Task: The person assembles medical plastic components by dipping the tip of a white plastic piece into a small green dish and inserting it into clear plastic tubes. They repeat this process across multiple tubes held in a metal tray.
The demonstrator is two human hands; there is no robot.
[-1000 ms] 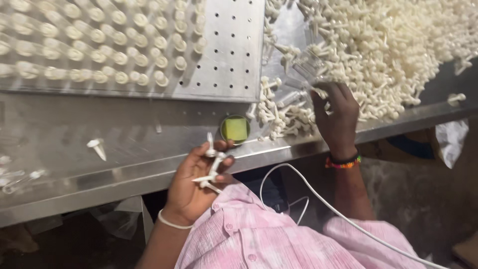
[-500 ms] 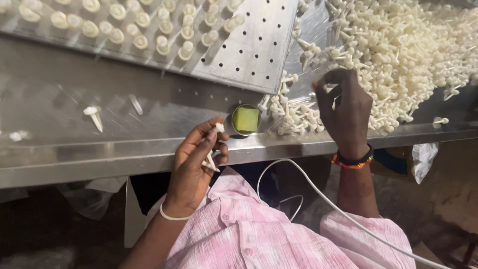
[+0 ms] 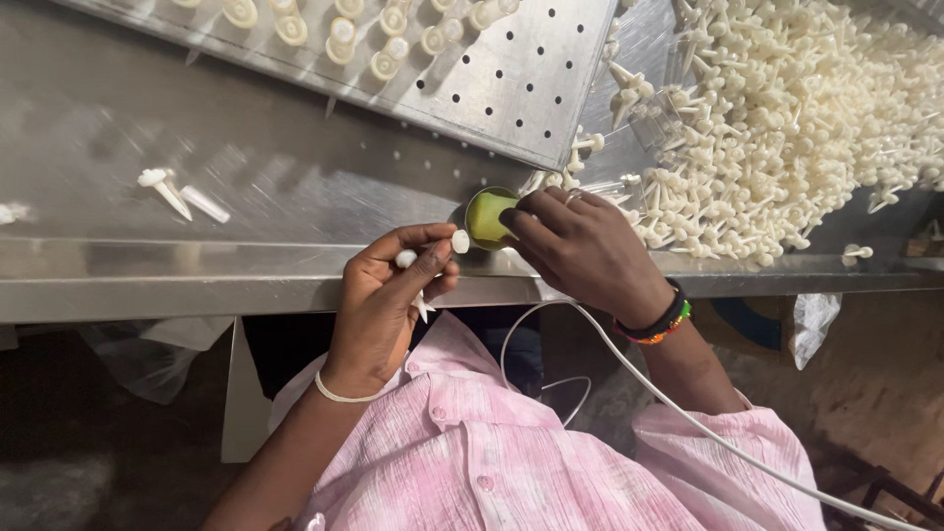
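Cream plastic pegs (image 3: pixel 411 264) stay pinched in left hand (image 3: pixel 385 300) fingers, frame centre. Right hand (image 3: pixel 580 246) has left the peg pile (image 3: pixel 787 128); its fingers now close on the green cup (image 3: pixel 487 216), steel surface (image 3: pixel 295 197).

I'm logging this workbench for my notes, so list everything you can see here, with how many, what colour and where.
Metal table: one, silver, across the view.
Perforated plate: one, silver, top centre, tilted on the table.
Pegs seated in plate: several, cream, along its upper edge.
Loose peg pile: too many to count, cream, top right.
Stray pegs: two, white, left on the table.
Small cup: one, green, at the table's front edge.
Cable: one, white, across the lap.
Shirt: one, pink, bottom.
Left hand: holds a few white pegs, thin white bangle.
Right hand: touches the cup, dark beaded bracelets.
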